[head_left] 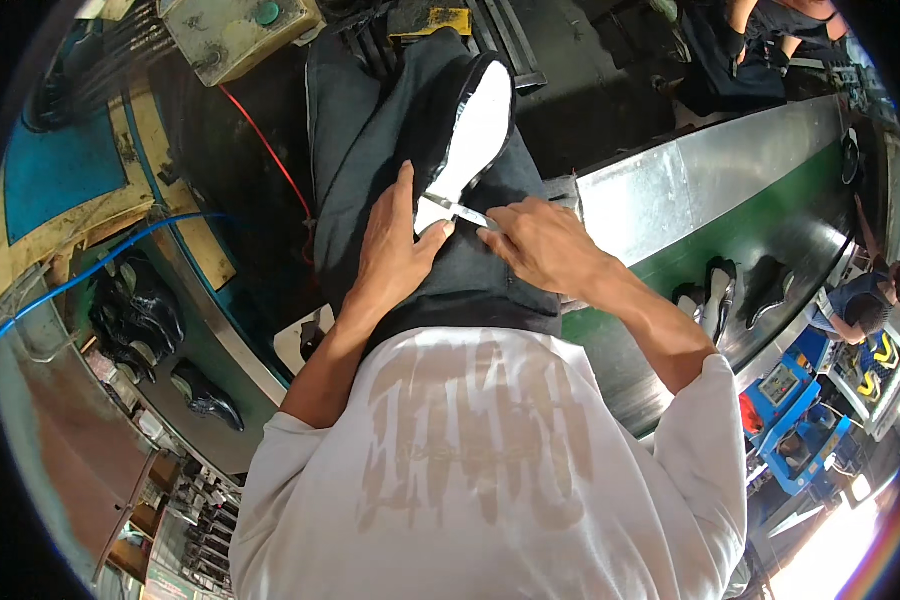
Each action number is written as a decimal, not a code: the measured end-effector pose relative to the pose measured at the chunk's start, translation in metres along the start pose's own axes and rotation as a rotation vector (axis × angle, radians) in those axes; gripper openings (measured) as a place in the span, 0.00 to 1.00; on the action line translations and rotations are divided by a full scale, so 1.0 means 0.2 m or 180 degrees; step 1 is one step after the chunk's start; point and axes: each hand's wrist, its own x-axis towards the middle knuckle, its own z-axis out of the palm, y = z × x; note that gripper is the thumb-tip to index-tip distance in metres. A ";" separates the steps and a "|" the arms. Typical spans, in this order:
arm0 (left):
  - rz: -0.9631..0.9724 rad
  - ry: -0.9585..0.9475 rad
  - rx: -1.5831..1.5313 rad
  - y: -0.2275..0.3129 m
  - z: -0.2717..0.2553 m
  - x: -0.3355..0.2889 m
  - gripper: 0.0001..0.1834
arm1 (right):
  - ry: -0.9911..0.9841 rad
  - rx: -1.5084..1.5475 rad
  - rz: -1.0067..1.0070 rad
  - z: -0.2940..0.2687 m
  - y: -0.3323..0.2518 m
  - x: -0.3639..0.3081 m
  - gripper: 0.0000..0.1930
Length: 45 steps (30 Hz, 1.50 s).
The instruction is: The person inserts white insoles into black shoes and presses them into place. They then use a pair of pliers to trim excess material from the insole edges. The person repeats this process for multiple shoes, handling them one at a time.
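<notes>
A black shoe (478, 130) lies across my thighs with its white underside up, toe away from me and heel toward me. My left hand (392, 235) grips its heel end, the thumb pressed near the heel's edge and the fingers along the side. In my right hand (550, 245) is a thin metal knife (457, 210). Its blade lies across the white underside where the heel begins, close to my left thumb. My right fingers wrap the handle end and hide it.
On my right runs a green conveyor belt (685, 285) with a metal edge, carrying several shoes (720, 295). Several black shoes (208, 393) lie on a surface at left. A grey box with a green button (267, 13) stands far left. Other people work at the right.
</notes>
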 end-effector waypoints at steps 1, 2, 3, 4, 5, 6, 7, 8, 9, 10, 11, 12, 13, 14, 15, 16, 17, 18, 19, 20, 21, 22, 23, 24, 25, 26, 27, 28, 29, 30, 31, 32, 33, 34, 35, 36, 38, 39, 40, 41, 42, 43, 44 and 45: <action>0.0069 0.0015 0.0031 0.00 0.00 0.00 0.50 | 0.0066 -0.0010 -0.0043 0.01 0.00 0.01 0.16; 0.0091 0.0026 0.0131 0.00 0.01 -0.01 0.50 | 0.0159 -0.0098 -0.0133 0.03 0.01 0.01 0.16; 0.0122 0.0031 0.0236 0.00 0.02 -0.01 0.50 | 0.0261 -0.0182 -0.0218 0.05 0.02 0.02 0.16; 0.0154 0.0035 0.0342 0.00 0.02 -0.02 0.50 | 0.0364 -0.0266 -0.0301 0.07 0.03 0.02 0.15; 0.0122 0.0022 0.0323 -0.01 0.01 -0.02 0.50 | 0.0366 -0.0312 -0.0314 0.09 0.04 0.03 0.17; 0.0092 0.0006 0.0303 -0.01 0.01 -0.01 0.50 | 0.0368 -0.0359 -0.0322 0.10 0.05 0.03 0.19; 0.0062 -0.0010 0.0283 -0.01 0.01 -0.01 0.50 | 0.0369 -0.0406 -0.0330 0.11 0.07 0.03 0.21; 0.0029 -0.0085 0.0285 -0.02 0.00 0.00 0.50 | 0.0392 -0.0384 -0.0290 0.13 0.08 0.02 0.21; -0.0017 -0.0142 0.0289 -0.03 0.00 0.01 0.50 | 0.0406 -0.0365 -0.0269 0.15 0.10 0.02 0.21; -0.0064 -0.0199 0.0291 -0.04 0.00 0.01 0.51 | 0.0420 -0.0346 -0.0250 0.16 0.11 0.01 0.21; -0.0079 -0.0228 0.0200 -0.05 0.01 0.01 0.51 | 0.0403 -0.0394 -0.0247 0.16 0.12 -0.01 0.19; -0.0071 -0.0253 0.0133 -0.04 0.02 0.02 0.51 | 0.0419 -0.0437 -0.0248 0.15 0.12 -0.03 0.18; -0.0063 -0.0278 0.0065 -0.04 0.01 0.03 0.51 | 0.0435 -0.0480 -0.0249 0.14 0.12 -0.04 0.17; -0.0245 -0.0570 -0.0266 -0.04 -0.02 0.03 0.50 | 0.0350 -0.0465 -0.0228 0.13 0.12 -0.04 0.17; -0.0248 -0.0677 -0.0831 -0.06 -0.03 0.04 0.49 | 0.0266 -0.0458 -0.0191 0.12 0.12 -0.04 0.17; -0.0250 -0.0785 -0.1396 -0.10 -0.06 0.06 0.48 | 0.0182 -0.0450 -0.0153 0.11 0.12 -0.04 0.17; -0.0250 -0.0896 -0.1962 -0.12 -0.07 0.08 0.47 | 0.0218 -0.0464 -0.0161 0.10 0.14 -0.04 0.18; -0.0877 -0.1079 -0.2507 -0.01 -0.15 0.09 0.45 | 0.0230 -0.0461 -0.0170 0.10 0.16 -0.04 0.19; -0.0683 -0.0988 -0.2166 -0.02 -0.12 0.08 0.45 | 0.0243 -0.0458 -0.0176 0.11 0.17 -0.04 0.20; -0.0488 -0.0900 -0.1823 -0.04 -0.09 0.06 0.45 | 0.0370 -0.0502 -0.0256 0.10 0.18 -0.05 0.20; -0.0300 -0.0801 -0.1482 -0.06 -0.06 0.05 0.45 | 0.0492 -0.0546 -0.0346 0.08 0.19 -0.05 0.19; -0.0237 -0.0751 -0.1196 -0.07 -0.04 0.05 0.45 | 0.0614 -0.0589 -0.0435 0.06 0.19 -0.06 0.19; -0.0280 -0.0759 -0.1145 -0.09 -0.04 0.04 0.45 | 0.0820 -0.0396 -0.0463 0.04 0.17 -0.06 0.19; -0.0325 -0.0780 -0.1106 -0.08 -0.04 0.05 0.45 | 0.1016 -0.0204 -0.0476 0.00 0.12 -0.06 0.19; -0.0369 -0.0792 -0.1056 -0.09 -0.05 0.04 0.45 | 0.1220 -0.0008 -0.0497 -0.01 0.07 -0.04 0.19; -0.0210 -0.0790 -0.0973 -0.13 -0.03 0.05 0.46 | 0.1635 0.0078 -0.0896 0.00 0.03 -0.01 0.19; -0.0231 -0.0906 -0.1014 -0.13 -0.04 0.05 0.47 | 0.1343 -0.0218 -0.0774 0.03 0.02 0.01 0.18; -0.0222 -0.1004 -0.1038 -0.13 -0.06 0.06 0.48 | 0.1081 -0.0528 -0.0663 0.07 0.03 0.02 0.18; -0.0215 -0.1100 -0.1061 -0.12 -0.08 0.06 0.48 | 0.0818 -0.0835 -0.0548 0.12 0.05 0.04 0.18; -0.0226 -0.1142 -0.1000 -0.12 -0.09 0.07 0.50 | 0.0590 -0.0863 -0.0388 0.12 0.07 0.07 0.17; -0.0238 -0.1183 -0.0938 -0.12 -0.11 0.07 0.51 | 0.0612 -0.0768 -0.0346 0.11 0.08 0.06 0.17; -0.0249 -0.1224 -0.0875 -0.12 -0.13 0.08 0.52 | 0.0635 -0.0674 -0.0305 0.10 0.08 0.02 0.17; -0.0201 -0.1208 -0.0930 -0.14 -0.13 0.09 0.54 | 0.0598 -0.0567 -0.0268 0.07 0.04 0.01 0.17; -0.0175 -0.1250 -0.0991 -0.16 -0.12 0.09 0.57 | 0.1056 -0.0165 -0.0615 0.02 -0.03 0.01 0.18; -0.0149 -0.1291 -0.1053 -0.17 -0.10 0.07 0.59 | 0.1222 0.0094 -0.0872 0.06 -0.06 0.01 0.18; -0.0045 -0.1200 -0.1134 -0.18 -0.08 0.06 0.62 | 0.1438 0.0335 -0.1141 0.08 -0.09 0.03 0.18; -0.0098 -0.1236 -0.1076 -0.20 -0.06 0.04 0.63 | 0.1243 0.0405 -0.1028 0.13 -0.09 0.02 0.17; -0.0054 -0.1226 -0.1029 -0.19 -0.08 0.08 0.64 | 0.0888 0.0182 -0.0664 0.13 -0.06 0.02 0.17; -0.0134 -0.1202 -0.0947 -0.19 -0.09 0.09 0.63 | 0.0497 -0.0024 -0.0329 0.13 -0.02 0.03 0.16; -0.0052 -0.1142 -0.0966 -0.18 -0.12 0.13 0.63 | 0.0114 -0.0233 0.0012 0.12 0.01 0.04 0.16; -0.0018 -0.1125 -0.1003 -0.18 -0.13 0.14 0.63 | 0.0619 -0.0046 -0.0500 0.08 -0.04 0.03 0.16; -0.0011 -0.1167 -0.1066 -0.19 -0.11 0.10 0.63 | 0.0827 0.0264 -0.0724 0.09 -0.09 0.00 0.16; -0.0133 -0.1225 -0.1264 -0.21 -0.09 0.09 0.64 | 0.1040 0.0576 -0.0940 0.10 -0.13 -0.02 0.17; -0.0235 -0.1276 -0.1439 -0.21 -0.09 0.10 0.64 | 0.1347 0.0825 -0.1209 0.08 -0.15 0.01 0.19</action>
